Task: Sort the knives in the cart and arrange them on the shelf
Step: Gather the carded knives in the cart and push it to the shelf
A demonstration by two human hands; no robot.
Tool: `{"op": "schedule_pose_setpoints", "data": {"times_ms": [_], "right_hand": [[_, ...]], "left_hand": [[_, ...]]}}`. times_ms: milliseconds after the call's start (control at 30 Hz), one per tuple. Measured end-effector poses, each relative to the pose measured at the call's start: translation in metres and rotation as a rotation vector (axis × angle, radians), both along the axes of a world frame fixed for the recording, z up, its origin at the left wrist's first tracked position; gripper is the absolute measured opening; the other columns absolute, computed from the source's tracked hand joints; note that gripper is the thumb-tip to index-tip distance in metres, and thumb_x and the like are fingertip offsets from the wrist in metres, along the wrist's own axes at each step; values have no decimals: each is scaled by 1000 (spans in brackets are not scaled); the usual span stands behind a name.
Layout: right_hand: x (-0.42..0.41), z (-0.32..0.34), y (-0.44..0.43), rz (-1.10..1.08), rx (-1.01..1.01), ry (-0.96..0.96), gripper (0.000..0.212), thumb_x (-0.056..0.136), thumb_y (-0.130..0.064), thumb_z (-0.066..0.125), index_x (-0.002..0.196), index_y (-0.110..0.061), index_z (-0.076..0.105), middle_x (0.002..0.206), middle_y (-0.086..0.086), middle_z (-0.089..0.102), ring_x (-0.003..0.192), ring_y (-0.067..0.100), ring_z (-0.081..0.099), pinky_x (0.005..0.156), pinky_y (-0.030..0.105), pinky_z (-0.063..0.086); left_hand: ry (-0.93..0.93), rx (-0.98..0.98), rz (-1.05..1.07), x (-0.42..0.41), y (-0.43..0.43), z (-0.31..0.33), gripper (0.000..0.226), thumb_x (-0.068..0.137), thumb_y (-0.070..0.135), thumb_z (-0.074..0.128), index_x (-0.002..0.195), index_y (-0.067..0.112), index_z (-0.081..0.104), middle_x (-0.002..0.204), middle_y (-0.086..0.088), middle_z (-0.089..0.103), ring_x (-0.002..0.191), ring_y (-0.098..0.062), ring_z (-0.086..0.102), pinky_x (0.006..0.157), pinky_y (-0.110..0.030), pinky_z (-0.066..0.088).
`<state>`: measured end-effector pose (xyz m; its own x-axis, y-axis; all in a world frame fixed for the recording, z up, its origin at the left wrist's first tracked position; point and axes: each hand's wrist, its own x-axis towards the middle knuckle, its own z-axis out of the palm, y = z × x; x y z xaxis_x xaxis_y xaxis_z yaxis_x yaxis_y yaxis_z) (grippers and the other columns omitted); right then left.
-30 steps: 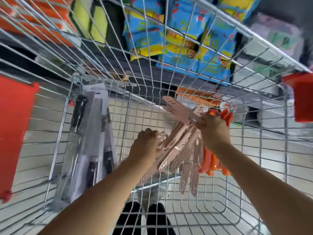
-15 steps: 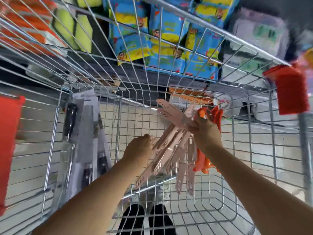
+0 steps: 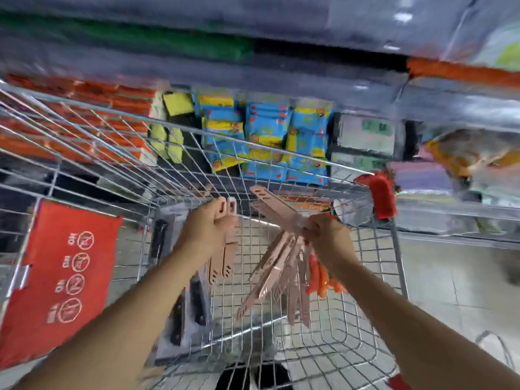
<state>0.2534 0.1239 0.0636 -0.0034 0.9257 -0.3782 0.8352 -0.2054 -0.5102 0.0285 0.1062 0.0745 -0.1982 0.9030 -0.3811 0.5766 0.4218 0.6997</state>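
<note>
Now gripping a pair of pink knives (image 3: 225, 263) in the left hand (image 3: 206, 229), just left of the frame's centre. Curling the fingers tight round them, short ends poking up above the fist, longer ends hanging down inside the cart (image 3: 174, 126).

Clamping a bigger bunch of pink knives (image 3: 274, 274) in the right hand (image 3: 327, 237), right of centre, with one piece sticking up and to the left of the fist and the others fanning down and to the left. Holding some orange knives (image 3: 320, 280) in that same right hand, dangling just beside the pink bunch on its right side. Holding the two hands apart, with bare wire mesh showing between them.

Leaving flat packs of black-handled knives (image 3: 194, 299) leaning against the cart's left wall, below and left of centre, partly hidden behind the left forearm. Passing the left arm beside a red panel (image 3: 64, 277) with white circled symbols, at the lower left of the frame.

Looking past the cart's far rim, upper middle of the frame, at a grey shelf (image 3: 281, 80) edge with blue and yellow packets (image 3: 267, 128) below it and orange packs (image 3: 112, 108) further left, all heavily blurred.
</note>
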Motion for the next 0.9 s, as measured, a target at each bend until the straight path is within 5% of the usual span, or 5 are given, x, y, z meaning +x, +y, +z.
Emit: {"op": "schedule_pose_setpoints", "data": {"times_ms": [167,333,500,667,900], "right_hand": [[11,96,-3,-95,65,129,32,86,-11,61,60,-20,44,60,0,48,65,18,45,54,31,28],[48,177,-5,-184,147,184,13,87,-15,62,92,-4,65,81,13,63,76,28,56,60,33,32],[107,240,-7,-289,242,228,31,87,-20,61,63,-13,45,56,-1,42,63,22,39,56,32,23],[207,290,1,-331,347,205,18,88,-21,60,75,-10,55,64,4,51,65,24,43,51,34,21],[357,337,25,-368,366,221,24,89,-25,56,70,-12,50,61,1,48,60,20,44,52,30,31]], "left_hand": [[-33,129,59,7,12,100,17,88,17,63,78,15,49,64,5,47,55,-11,42,43,-14,29],[-134,182,81,36,22,181,17,89,19,60,83,4,60,75,-12,61,63,-18,50,56,-27,38],[-182,251,44,87,35,242,43,68,52,60,80,11,62,81,-16,67,76,-34,65,70,-50,54],[-191,368,-5,183,56,301,46,62,52,60,77,8,59,83,-24,65,81,-43,65,74,-61,52],[-71,432,-11,344,74,372,35,87,24,64,61,6,47,61,-11,51,57,-28,48,54,-33,38]]}}
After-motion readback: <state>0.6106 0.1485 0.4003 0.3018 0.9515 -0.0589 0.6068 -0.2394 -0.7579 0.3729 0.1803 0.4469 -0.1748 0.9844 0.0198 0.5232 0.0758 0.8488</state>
